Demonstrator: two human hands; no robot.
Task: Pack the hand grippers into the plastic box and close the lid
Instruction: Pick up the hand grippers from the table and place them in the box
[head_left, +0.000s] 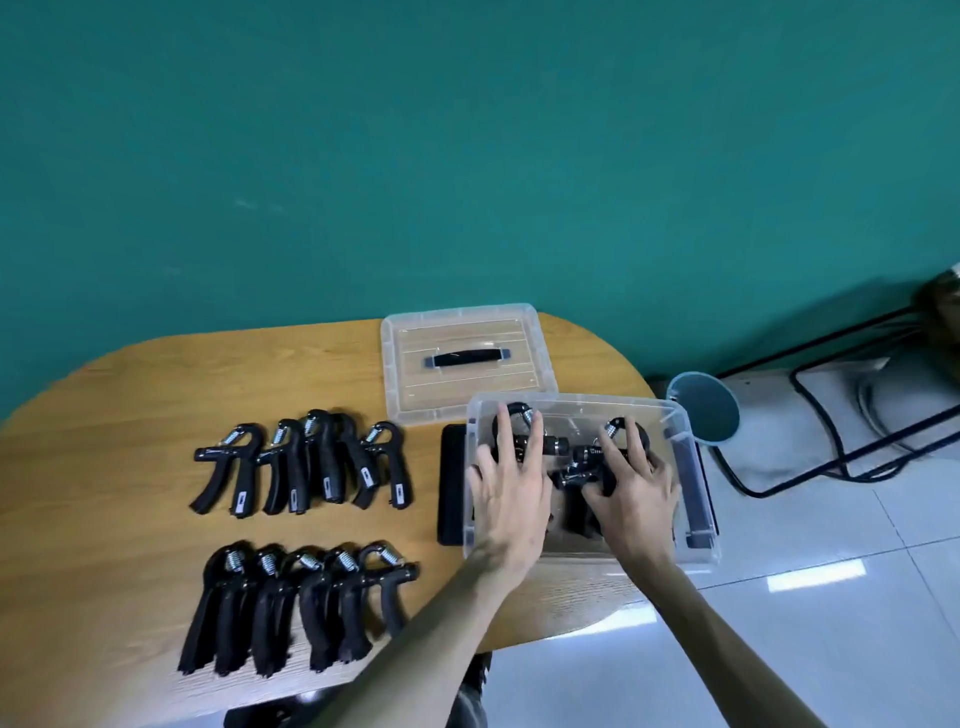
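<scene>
Both hands (571, 488) flat — inside box (698, 558)

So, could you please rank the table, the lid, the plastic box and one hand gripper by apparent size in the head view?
1. table
2. plastic box and lid: look alike; the box is nearer, so unranked
3. hand gripper

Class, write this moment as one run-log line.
stage: packing | left hand and right hand: in plastic box, on hand grippers | two rows of grippers on table | lid: off, behind box

Clear glossy plastic box (698, 540), woodgrain table (130, 395)
</scene>
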